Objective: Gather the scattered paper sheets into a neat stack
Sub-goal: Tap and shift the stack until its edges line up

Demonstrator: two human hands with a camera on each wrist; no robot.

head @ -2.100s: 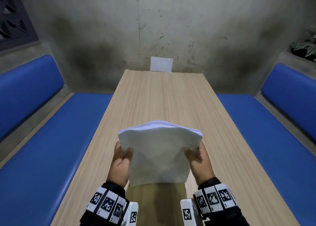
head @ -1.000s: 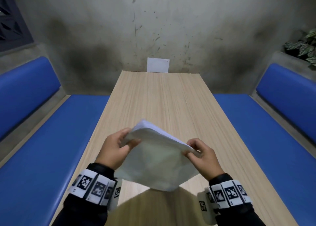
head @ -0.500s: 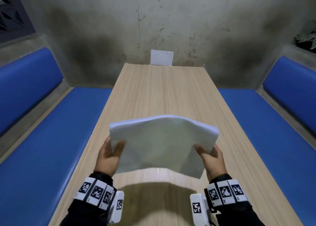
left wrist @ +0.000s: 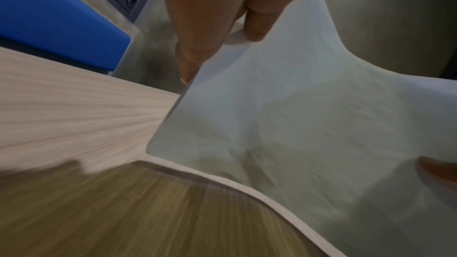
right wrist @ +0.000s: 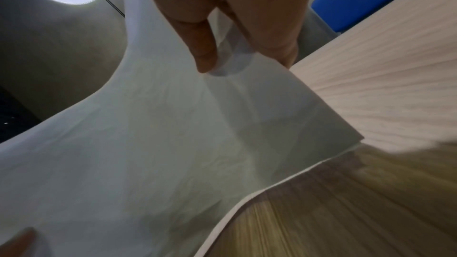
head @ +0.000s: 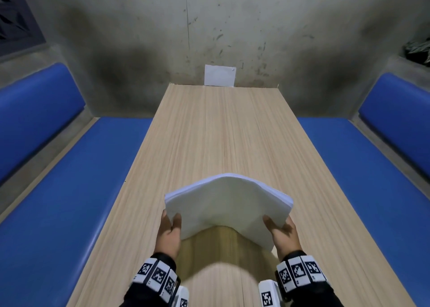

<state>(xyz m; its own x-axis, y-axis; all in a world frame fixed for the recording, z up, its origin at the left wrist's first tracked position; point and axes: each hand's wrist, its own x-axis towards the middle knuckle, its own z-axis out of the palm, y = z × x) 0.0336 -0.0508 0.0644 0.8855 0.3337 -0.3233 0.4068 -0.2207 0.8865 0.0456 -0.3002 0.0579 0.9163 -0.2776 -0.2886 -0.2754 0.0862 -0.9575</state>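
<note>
Both hands pinch paper stack at side edges above near end of table: left hand, right hand. Stack light, floppy, bows upward in middle; sheets likely slide, so grip near lower corners.

The head view looks forward and down along the long light-wood table toward the stained grey concrete wall at 12 o'clock, while both wrist views, close underneath, share the bowed white paper stack.
</note>
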